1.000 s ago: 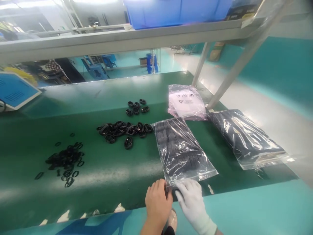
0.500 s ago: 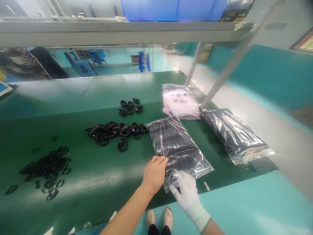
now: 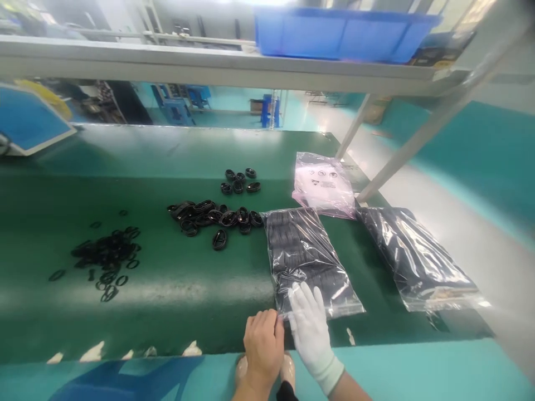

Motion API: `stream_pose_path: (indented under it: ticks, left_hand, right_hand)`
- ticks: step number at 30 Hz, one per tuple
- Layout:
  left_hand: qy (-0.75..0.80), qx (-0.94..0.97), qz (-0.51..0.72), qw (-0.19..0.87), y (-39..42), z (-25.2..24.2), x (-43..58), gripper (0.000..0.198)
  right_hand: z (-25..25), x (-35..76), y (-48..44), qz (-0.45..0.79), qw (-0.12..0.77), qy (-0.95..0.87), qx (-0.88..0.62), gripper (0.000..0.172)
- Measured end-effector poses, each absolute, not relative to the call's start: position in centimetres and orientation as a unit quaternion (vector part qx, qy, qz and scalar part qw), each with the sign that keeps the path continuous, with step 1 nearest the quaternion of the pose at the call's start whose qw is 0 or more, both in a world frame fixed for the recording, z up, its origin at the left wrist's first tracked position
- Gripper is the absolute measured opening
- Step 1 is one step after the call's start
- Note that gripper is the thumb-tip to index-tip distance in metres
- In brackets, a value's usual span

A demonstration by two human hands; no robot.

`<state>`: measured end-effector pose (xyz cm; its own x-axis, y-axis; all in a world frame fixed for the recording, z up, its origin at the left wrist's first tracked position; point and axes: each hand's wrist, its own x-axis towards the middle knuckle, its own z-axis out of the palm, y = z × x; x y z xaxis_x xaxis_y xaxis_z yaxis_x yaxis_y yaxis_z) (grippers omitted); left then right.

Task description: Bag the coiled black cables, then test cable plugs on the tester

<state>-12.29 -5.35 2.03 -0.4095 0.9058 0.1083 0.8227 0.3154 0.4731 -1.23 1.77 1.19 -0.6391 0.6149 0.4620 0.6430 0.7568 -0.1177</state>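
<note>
A clear zip bag (image 3: 307, 253) filled with black rings lies on the green belt (image 3: 175, 289) in front of me. My bare left hand (image 3: 262, 345) pinches the bag's near left corner, fingers curled together. My right hand (image 3: 311, 328), in a white glove, lies flat on the bag's near end with its fingers stretched out. A row of loose black rings (image 3: 213, 217) sits just left of the bag, with a small cluster of rings (image 3: 239, 182) behind it.
A second filled clear bag (image 3: 418, 256) lies at the right, a pink bag (image 3: 324, 182) behind the middle one. Another heap of small black rings (image 3: 104, 256) is at the left. A grey shelf (image 3: 209, 64) with a blue bin (image 3: 338, 33) crosses overhead; slanted posts stand at right.
My left hand drew back from the bag's middle to its near left corner. My right hand went from gripping the near edge to lying flat on the bag.
</note>
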Motion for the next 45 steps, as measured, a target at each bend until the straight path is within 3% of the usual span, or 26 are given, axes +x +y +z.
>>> stream_pose_path:
  ticks: [11,19,25,35,41,45]
  left_hand:
    - [0.845,0.485,0.22,0.055,-5.7,2.3,-10.4,0.017]
    - [0.832,0.504,0.224,0.06,-5.8,1.7,-10.8,0.02]
    - [0.835,0.497,0.229,0.053,-5.8,1.9,-10.8,0.023]
    - [0.851,0.472,0.225,0.049,-5.7,2.0,-10.3,0.024]
    - [0.852,0.477,0.203,0.067,-5.6,2.3,-10.7,0.023]
    - [0.85,0.48,0.209,0.059,-5.6,2.4,-10.8,0.024]
  right_hand:
    - [3.7,-3.0,5.2,0.028,0.182,-0.906,-0.381,0.058]
    - [3.4,-2.0,6.6,0.071,0.172,-0.961,-0.203,0.049]
    - [3.4,-2.0,6.6,0.068,0.172,-0.959,-0.214,0.052]
    - [1.1,1.6,4.0,0.034,0.231,-0.93,-0.283,0.052]
    - [0.8,-1.7,5.0,0.018,0.28,-0.896,-0.344,0.035]
    - [0.7,-1.5,5.0,0.021,0.296,-0.892,-0.341,0.037]
